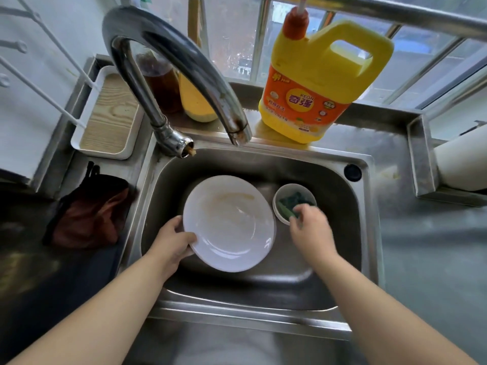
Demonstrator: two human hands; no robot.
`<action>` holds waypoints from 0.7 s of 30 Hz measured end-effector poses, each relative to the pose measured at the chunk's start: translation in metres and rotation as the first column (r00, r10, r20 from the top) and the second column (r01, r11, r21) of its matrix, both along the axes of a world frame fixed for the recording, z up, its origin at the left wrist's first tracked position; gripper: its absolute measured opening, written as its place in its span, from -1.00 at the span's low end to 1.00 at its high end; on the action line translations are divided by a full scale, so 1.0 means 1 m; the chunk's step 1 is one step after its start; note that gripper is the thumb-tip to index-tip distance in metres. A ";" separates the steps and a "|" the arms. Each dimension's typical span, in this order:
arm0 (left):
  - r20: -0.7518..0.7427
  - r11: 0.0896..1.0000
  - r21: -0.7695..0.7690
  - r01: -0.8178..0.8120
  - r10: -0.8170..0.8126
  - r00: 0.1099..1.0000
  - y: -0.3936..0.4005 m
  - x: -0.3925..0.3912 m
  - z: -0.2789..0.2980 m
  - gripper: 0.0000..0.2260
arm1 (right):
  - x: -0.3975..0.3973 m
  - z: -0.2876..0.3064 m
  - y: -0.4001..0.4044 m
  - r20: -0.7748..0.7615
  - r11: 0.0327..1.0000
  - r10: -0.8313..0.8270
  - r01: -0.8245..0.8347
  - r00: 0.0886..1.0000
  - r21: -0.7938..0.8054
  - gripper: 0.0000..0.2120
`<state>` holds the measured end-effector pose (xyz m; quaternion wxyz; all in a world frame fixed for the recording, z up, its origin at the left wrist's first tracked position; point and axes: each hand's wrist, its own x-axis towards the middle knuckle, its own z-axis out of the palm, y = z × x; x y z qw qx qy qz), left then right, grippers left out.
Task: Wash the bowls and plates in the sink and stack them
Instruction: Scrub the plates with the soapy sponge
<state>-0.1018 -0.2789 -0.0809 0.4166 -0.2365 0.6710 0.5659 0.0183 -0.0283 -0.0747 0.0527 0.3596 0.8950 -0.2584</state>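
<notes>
The grey stainless-steel tabletop (pixel 421 246) surrounds a rectangular stainless-steel sink (pixel 350 222), over which a curved chrome tap (pixel 168 54) arches from the back left. On the ledge behind the sink stands a big yellow plastic detergent jug with an orange label (pixel 316 83), with two glass jars of brown and yellow contents (pixel 179 93) behind the tap. A white tray with a wood-grain base (pixel 110 114) lies on the tabletop at the left, and a dark red-brown cloth bag (pixel 89 214) sits nearer, beside the sink.

Inside the sink, a round white plate with faint brown smears (pixel 232 222) is held tilted above the basin floor. The left hand (pixel 174 243) grips its left rim, thumb on the upper face and fingers curled beneath. Just right of the plate, a small white bowl (pixel 279 214) rests on the sink floor with a green scouring sponge (pixel 290 204) in it. The right hand (pixel 311 230) reaches into the bowl, its fingers closed on the sponge's near edge, though blur hides the exact grip.
</notes>
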 end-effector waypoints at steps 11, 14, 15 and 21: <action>-0.067 0.994 0.092 -0.053 0.060 0.996 -0.008 0.009 0.026 -0.57 | -0.031 -0.031 0.029 0.477 0.993 0.047 -0.092 0.878 0.071 -0.43; -0.041 0.984 0.159 -0.081 0.089 0.995 -0.008 0.011 0.034 -0.49 | -0.026 -0.008 0.020 0.272 0.999 0.002 -0.012 0.962 0.035 -0.45; -0.034 0.979 0.186 -0.085 0.093 0.995 -0.007 0.011 0.037 -0.47 | -0.023 0.004 0.014 0.163 1.000 -0.008 0.009 0.987 -0.005 -0.45; -0.016 0.932 0.343 -0.119 0.132 0.991 0.011 0.030 0.060 -0.43 | 0.007 0.059 -0.050 -0.089 0.966 0.184 -0.197 0.979 -0.167 -0.46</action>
